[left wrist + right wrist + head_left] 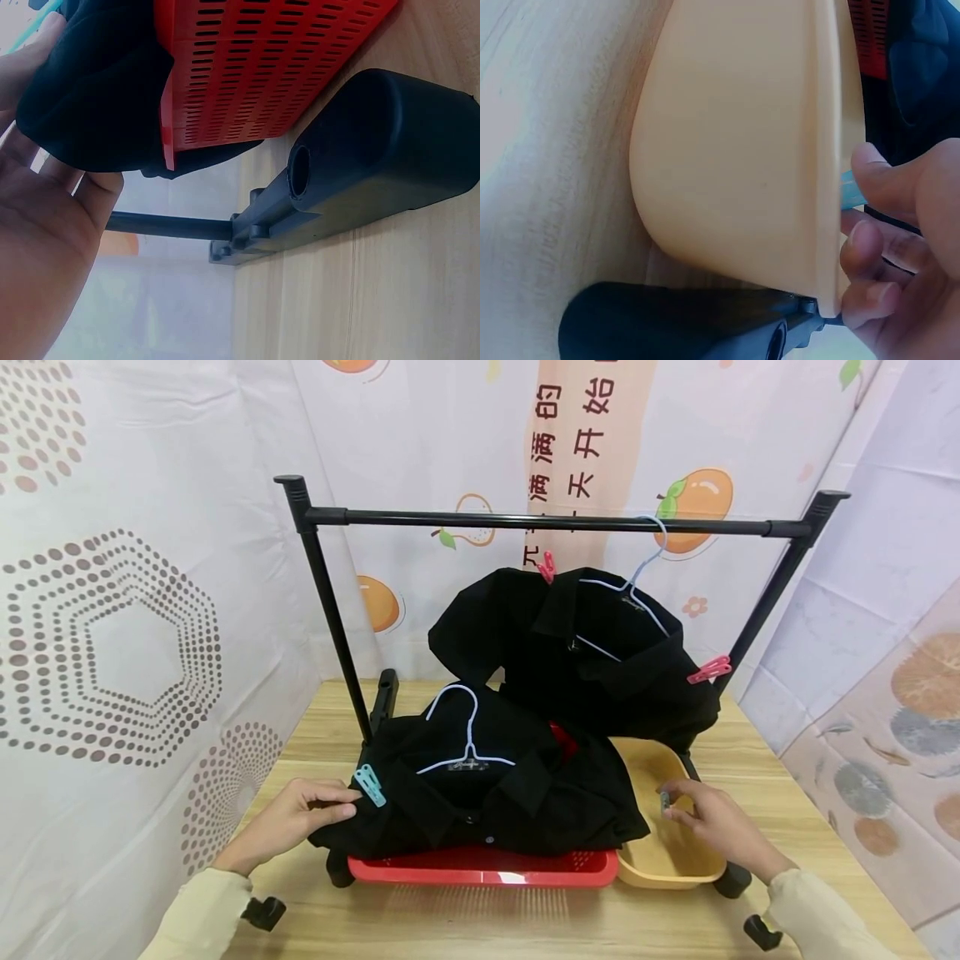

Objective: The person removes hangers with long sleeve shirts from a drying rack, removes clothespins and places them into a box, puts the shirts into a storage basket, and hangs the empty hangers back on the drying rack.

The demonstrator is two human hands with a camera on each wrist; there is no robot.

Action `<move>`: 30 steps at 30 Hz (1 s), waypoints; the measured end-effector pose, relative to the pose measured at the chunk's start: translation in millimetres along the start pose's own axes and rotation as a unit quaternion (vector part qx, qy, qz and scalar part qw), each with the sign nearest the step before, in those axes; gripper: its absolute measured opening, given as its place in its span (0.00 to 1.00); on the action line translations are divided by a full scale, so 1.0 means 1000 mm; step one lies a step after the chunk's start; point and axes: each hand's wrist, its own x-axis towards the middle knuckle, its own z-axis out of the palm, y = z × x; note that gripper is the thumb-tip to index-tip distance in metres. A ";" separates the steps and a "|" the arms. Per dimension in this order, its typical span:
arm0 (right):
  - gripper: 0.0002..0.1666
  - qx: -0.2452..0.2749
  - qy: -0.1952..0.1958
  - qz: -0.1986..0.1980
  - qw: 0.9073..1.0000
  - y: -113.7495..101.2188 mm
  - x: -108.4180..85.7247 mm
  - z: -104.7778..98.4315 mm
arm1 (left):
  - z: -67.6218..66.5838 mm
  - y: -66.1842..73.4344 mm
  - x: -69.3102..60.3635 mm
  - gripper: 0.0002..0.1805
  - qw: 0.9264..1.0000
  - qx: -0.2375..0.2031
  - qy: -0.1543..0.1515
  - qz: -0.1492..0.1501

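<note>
A black shirt [435, 818] on a light-blue hanger [471, 735] lies over a red basket [483, 870]. A blue clothespin [370, 785] is clipped on the shirt's left shoulder. My left hand [307, 818] grips the cloth just beside that clip; the left wrist view shows the fingers [64, 176] behind the fabric. Over a yellow basin [667, 877], my right hand [716, 827] pinches another blue clothespin [851, 191] between thumb and finger. Most of this clip is hidden by the fingers and the basin's rim.
A black rack [525, 520] spans the table [300, 868]. From its bar hangs another black shirt [517, 635] on a blue hanger [651, 556], with pink clothespins [547, 567] on both shoulders. The rack's feet [264, 912] stick out toward the front on both sides.
</note>
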 end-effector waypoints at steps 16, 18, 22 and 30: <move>0.16 -0.070 -0.075 0.018 0.995 -0.004 -0.001 0.001 | -0.001 -0.002 0.001 0.12 1.000 -0.006 0.001 0.008; 0.17 -0.076 -0.079 0.021 0.994 -0.004 -0.001 0.002 | -0.001 -0.002 0.001 0.12 1.000 -0.006 0.000 0.008; 0.19 -0.083 -0.079 0.018 0.993 -0.005 -0.002 0.002 | -0.001 -0.003 0.001 0.12 1.000 -0.008 0.000 0.005; 0.22 -0.081 -0.096 0.026 0.992 -0.005 -0.004 0.001 | 0.001 -0.003 0.000 0.12 1.000 -0.017 -0.002 0.006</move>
